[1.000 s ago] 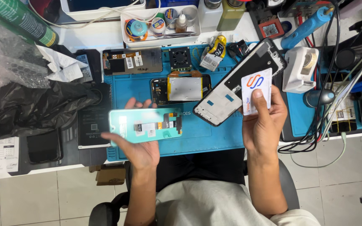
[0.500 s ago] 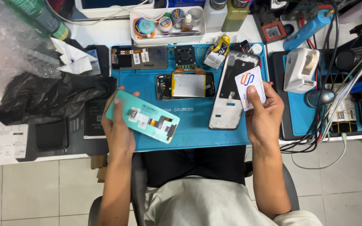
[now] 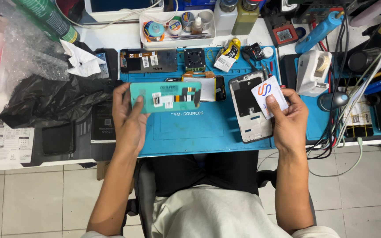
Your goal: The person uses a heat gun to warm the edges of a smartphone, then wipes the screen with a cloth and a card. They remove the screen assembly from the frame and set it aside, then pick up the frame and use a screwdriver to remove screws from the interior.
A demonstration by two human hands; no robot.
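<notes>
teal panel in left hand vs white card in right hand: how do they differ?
Colour: the teal panel is green-blue with stickers and a flex strip; the white card is white with an orange-and-blue mark.
Size: the teal panel is clearly longer than the white card.
Pose: the left hand holds the teal panel lengthwise across the view; the right hand holds the white card tilted.
Shared: both are flat rectangles, held above the blue mat.

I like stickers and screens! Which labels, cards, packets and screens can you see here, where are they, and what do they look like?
Green phone panel: left hand, rectangular, small white stickers.
White card: right hand, orange-and-blue mark.
Phone frame: blue mat, grey, under the card.
Yellow packet: mat's top edge, black and white.
Paper sheet: far left, white, printed.
Dark screen: mat's top left, white labels.
</notes>
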